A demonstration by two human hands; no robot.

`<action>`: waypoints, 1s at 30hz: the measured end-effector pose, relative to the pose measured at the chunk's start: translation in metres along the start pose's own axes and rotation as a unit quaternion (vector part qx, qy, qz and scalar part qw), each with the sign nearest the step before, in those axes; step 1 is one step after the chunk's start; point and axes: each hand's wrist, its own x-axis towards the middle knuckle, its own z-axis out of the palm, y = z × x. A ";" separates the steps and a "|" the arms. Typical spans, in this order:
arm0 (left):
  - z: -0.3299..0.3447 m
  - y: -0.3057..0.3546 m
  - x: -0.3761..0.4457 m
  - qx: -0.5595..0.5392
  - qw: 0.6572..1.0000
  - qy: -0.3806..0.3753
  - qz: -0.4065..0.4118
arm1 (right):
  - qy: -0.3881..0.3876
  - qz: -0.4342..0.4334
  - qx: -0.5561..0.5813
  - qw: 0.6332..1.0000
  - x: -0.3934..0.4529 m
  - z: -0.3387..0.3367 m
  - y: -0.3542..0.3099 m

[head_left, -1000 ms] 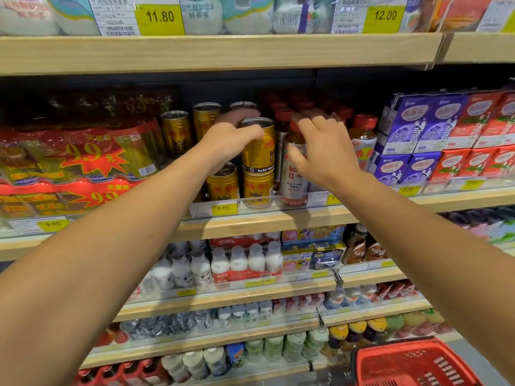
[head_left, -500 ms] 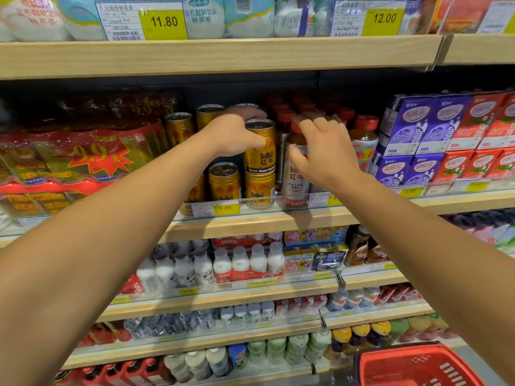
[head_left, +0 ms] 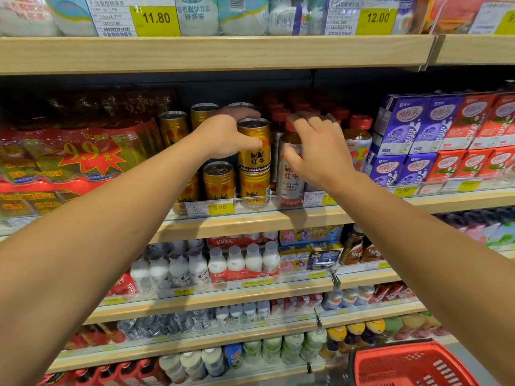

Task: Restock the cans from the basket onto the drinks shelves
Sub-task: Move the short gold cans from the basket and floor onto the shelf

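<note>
Gold Red Bull cans stand on the middle drinks shelf [head_left: 250,222], some stacked two high. My left hand [head_left: 223,135] is wrapped around the upper gold can [head_left: 254,151], which sits on a lower can [head_left: 255,190] at the shelf front. A single gold can [head_left: 218,181] stands just left of that stack, with more cans [head_left: 172,128] behind. My right hand [head_left: 317,147] clasps a red-capped Red Bull bottle [head_left: 291,176] right beside the stack, fingers over its top. The red basket [head_left: 412,366] is at the bottom right; its contents are out of view.
Red shrink-wrapped multipacks [head_left: 69,160] fill the shelf to the left. Purple and red drink cartons [head_left: 434,135] are stacked to the right. A wooden shelf [head_left: 223,52] hangs close above the cans. Lower shelves hold white milk bottles [head_left: 245,260] and other small drinks.
My left thumb has come round onto the front of the upper can. The right hand stays on the bottle. The view has shifted slightly.
</note>
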 end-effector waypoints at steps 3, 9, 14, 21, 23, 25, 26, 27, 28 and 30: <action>0.003 -0.001 -0.001 -0.006 1.000 0.006 0.001 | -0.002 0.002 -0.005 1.000 0.000 -0.001 -0.001; 0.005 -0.003 -0.023 -0.030 0.997 0.069 -0.012 | 0.019 0.004 0.003 1.000 -0.003 -0.005 -0.003; 0.016 -0.006 -0.077 -0.132 0.974 0.186 -0.008 | 0.015 0.033 0.076 0.996 -0.036 -0.009 -0.011; 0.088 -0.002 -0.158 -0.246 0.962 0.102 -0.057 | -0.064 0.113 0.097 0.987 -0.134 0.000 -0.024; 0.115 0.007 -0.176 -0.232 0.968 0.052 -0.076 | -0.100 0.131 0.086 0.983 -0.171 0.005 -0.023; 0.141 0.017 -0.193 -0.192 0.977 -0.005 -0.091 | -0.143 0.150 0.076 0.975 -0.210 0.008 -0.018; 0.154 0.023 -0.202 -0.181 0.978 -0.033 -0.096 | -0.169 0.165 0.076 0.969 -0.231 0.009 -0.015; 0.167 0.028 -0.210 -0.178 0.977 -0.060 -0.100 | -0.194 0.181 0.076 0.961 -0.253 0.008 -0.012; 0.179 0.035 -0.218 -0.177 0.976 -0.084 -0.098 | -0.212 0.190 0.075 0.956 -0.274 0.007 -0.008; 0.205 0.051 -0.233 -0.167 0.975 -0.123 -0.085 | -0.227 0.199 0.069 0.951 -0.317 0.001 0.002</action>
